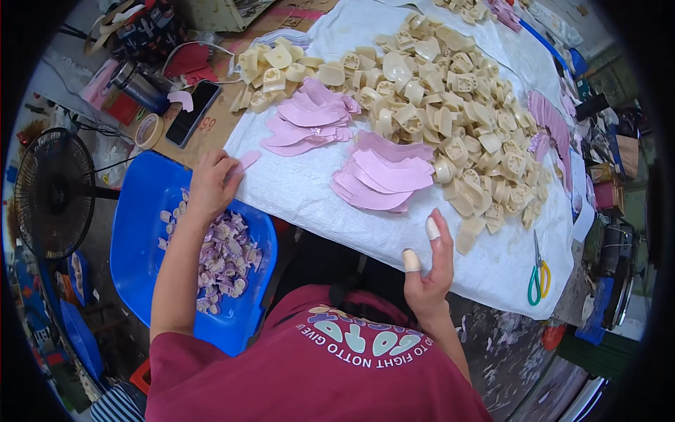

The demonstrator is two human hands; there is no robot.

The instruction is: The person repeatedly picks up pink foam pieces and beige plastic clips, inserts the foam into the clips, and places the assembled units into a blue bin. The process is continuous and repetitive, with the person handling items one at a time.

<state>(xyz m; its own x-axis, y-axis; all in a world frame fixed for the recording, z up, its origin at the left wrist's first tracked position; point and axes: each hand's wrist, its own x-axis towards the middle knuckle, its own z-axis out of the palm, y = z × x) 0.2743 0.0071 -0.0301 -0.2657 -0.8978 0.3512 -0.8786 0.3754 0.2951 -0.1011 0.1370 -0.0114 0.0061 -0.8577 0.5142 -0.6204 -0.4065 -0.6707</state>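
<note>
My left hand [213, 184] is closed at the table's left edge, beside a blue tub. Between its thumb and fingers sits a thin pink strip [247, 160], its free end pointing away over the white cloth. My right hand [430, 271] is raised near the table's front edge, thumb and index finger apart, with pale covers on both fingertips; nothing shows in it. Two stacks of curved pink pieces, a nearer one [385, 172] and a farther one [309, 118], lie on the cloth. Behind and right of them spreads a large heap of beige moulded shoe heels [450, 105].
The blue tub [133, 232] below my left forearm holds several pink-covered heels [225, 260]. Scissors [539, 271] with yellow and green handles lie at the right. A phone [193, 114], a tape roll [148, 131] and a tumbler [140, 88] stand far left. A fan [56, 193] is beyond the tub.
</note>
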